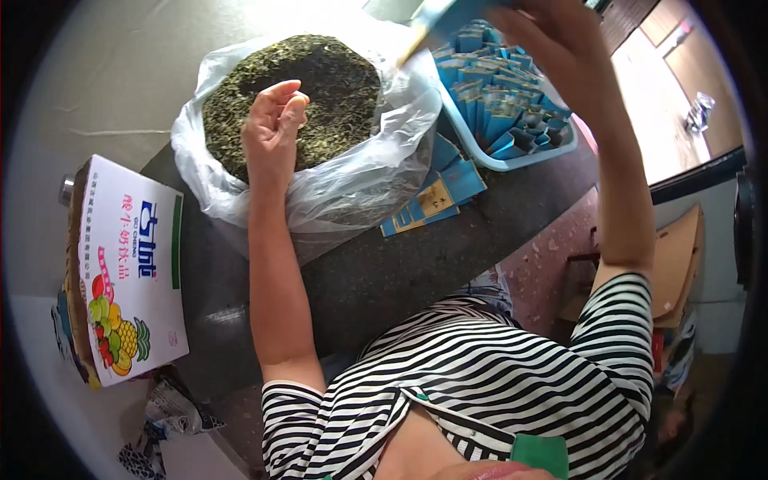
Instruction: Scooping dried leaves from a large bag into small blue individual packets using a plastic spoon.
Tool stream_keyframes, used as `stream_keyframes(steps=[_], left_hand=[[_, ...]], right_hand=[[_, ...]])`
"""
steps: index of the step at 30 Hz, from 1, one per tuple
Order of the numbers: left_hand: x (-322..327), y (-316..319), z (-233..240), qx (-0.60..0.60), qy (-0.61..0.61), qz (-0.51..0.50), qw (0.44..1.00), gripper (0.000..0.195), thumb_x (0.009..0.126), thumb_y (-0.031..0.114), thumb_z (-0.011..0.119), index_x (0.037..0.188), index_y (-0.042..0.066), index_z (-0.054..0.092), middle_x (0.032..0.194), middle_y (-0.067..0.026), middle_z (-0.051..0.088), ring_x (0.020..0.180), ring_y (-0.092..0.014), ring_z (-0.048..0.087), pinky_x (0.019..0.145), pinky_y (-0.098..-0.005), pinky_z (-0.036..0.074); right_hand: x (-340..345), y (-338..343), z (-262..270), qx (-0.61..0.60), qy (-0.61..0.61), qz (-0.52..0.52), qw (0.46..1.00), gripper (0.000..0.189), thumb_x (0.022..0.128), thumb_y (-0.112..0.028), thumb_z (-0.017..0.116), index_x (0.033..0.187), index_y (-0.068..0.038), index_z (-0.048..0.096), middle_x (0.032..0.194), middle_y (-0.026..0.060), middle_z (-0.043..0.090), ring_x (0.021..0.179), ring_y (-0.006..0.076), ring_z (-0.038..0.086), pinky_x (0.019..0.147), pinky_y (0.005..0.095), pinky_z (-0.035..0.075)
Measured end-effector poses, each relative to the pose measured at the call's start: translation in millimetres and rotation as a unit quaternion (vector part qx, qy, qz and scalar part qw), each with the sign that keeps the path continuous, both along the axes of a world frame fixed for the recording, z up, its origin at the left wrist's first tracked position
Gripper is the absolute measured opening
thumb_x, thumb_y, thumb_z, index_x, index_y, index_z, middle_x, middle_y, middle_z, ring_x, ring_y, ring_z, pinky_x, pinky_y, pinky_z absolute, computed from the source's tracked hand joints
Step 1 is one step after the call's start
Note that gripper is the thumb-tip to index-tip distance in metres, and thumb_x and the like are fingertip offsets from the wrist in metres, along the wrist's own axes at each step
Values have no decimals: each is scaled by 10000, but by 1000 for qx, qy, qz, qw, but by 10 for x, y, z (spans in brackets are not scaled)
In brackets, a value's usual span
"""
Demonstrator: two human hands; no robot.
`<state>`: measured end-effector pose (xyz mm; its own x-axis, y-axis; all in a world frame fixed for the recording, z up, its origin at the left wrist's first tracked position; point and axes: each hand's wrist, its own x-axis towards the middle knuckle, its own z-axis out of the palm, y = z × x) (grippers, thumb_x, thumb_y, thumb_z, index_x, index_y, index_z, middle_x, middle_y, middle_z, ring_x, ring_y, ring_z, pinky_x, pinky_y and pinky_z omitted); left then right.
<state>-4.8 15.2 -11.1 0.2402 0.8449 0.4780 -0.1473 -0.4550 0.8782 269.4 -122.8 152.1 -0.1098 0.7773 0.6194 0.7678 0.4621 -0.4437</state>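
Observation:
My left hand (275, 117) is above dried tea-like leaves (342, 108) heaped in a clear plastic bag (396, 156). Its fingers curl in towards the thumb, and whether they pinch any leaves cannot be made out. At the top edge my right hand (549, 30) grips a blue paper packet with a gold edge (441, 24), blurred and partly cut off by the frame. Beneath that hand stands a light blue plastic basket (510, 163), packed with several upright blue packets (489, 90). The nearer ones show open tops. Several flat blue packets (435, 198) lie between bag and basket.
A white printed carton (135, 270) with fruit pictures stands at the left of the dark tabletop (354, 294). Crumpled plastic packaging (171, 405) lies below it. Flattened cardboard (675, 264) leans at the right, beyond the table's edge.

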Motion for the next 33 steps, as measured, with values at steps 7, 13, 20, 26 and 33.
stream_keyframes(steps=[7,13,20,26,33], left_hand=[[106,-53,32,-11,68,21,997,196,937,90,659,1115,10,654,926,-5,659,798,-44,591,722,-190,484],[77,-75,10,-24,72,20,997,197,937,84,657,1115,1,654,922,-26,674,793,-63,603,731,-207,501],[56,-70,10,-17,68,34,997,178,944,79,644,1100,-4,666,913,-36,681,765,-71,599,707,-207,491],[-87,71,4,-32,-115,-47,992,210,976,141,595,1129,12,660,939,-73,662,766,-130,583,695,-263,470],[-294,212,-78,-81,-272,-263,922,317,1013,265,517,1222,57,634,1013,-98,619,841,-195,545,760,-345,453]], right_hand=[[265,-1505,-467,-161,105,-248,950,38,872,7,670,906,12,654,707,-46,499,649,29,442,566,218,343],[389,-1364,-938,-21,35,-389,920,78,867,-5,680,919,30,634,700,40,497,619,92,447,569,253,374],[627,-1040,-1425,-76,-31,-315,945,107,911,-14,617,999,35,652,855,127,665,746,187,635,697,300,487],[375,-1020,-1395,-98,64,-339,933,252,917,-76,636,1164,-32,667,864,151,673,645,197,609,652,313,493],[-157,-972,-1646,-166,85,-85,979,230,963,-67,518,1145,-23,652,993,141,614,868,241,618,776,327,496]])
